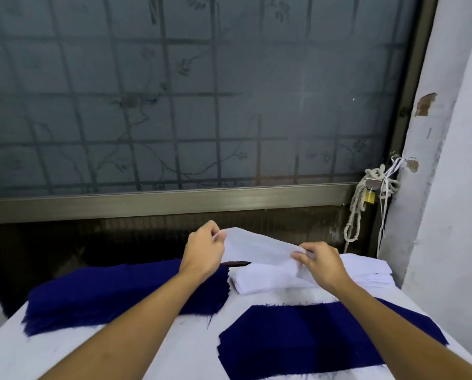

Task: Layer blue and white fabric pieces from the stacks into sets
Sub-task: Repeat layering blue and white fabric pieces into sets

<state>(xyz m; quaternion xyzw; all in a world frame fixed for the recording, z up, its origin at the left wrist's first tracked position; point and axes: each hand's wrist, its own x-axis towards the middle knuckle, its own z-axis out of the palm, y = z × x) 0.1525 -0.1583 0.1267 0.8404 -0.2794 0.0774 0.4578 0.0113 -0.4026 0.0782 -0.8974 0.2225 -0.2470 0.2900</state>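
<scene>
One white piece (pixel 259 249) is held up at centre frame, just above the white stack (pixel 270 281); it is not yet laid. The left hand (pixel 201 250) pinches its far corner, thumb and fingers clamped on the cloth. The right hand (pixel 321 263) pinches the nearer edge the same way. The cloth spans the two hands with a little slack. I cannot tell whether only a single layer has come off.

Judged step: carry it to the blue piece (pixel 298 335) lying flat at lower right.
- Rub each pinch to confirm one layer.
- Hold light tension so the piece stays flat.
- Land one edge first, square to the blue edge, then lower the rest.
- Do not drag it, since the blue piece could shift and its edges look frayed.
- Let go only once the corners match.

The blue stack (pixel 119 292) sits at centre left, beside the white stack. Both are on the white-covered table (pixel 64 352).
</scene>
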